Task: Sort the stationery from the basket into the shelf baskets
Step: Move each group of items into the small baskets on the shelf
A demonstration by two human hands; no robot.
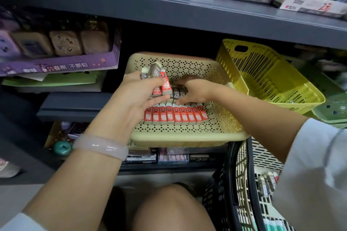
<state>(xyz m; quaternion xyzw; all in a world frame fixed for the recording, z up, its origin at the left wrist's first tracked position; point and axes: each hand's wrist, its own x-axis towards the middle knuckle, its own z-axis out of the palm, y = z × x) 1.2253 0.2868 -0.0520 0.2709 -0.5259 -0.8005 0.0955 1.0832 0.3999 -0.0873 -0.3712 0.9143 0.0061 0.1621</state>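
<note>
A beige perforated shelf basket [221,129] sits on the middle shelf. A neat row of red-sleeved erasers [176,114] lies in it, with dark-sleeved 2B erasers [177,93] behind. My left hand [139,95] hovers over the basket's left side, shut on a bunch of erasers [159,82], red and grey-brown. My right hand [195,90] reaches in beside it, fingers closed on the dark 2B erasers in the back row. The black-and-cream source basket [242,184] stands at the lower right, with stationery inside.
An empty yellow basket [272,80] tilts to the right of the beige one, a green one [334,112] beyond it. A purple sharpener display box [60,65] stands left. The grey shelf board [169,11] overhangs above. My knee [169,210] is below.
</note>
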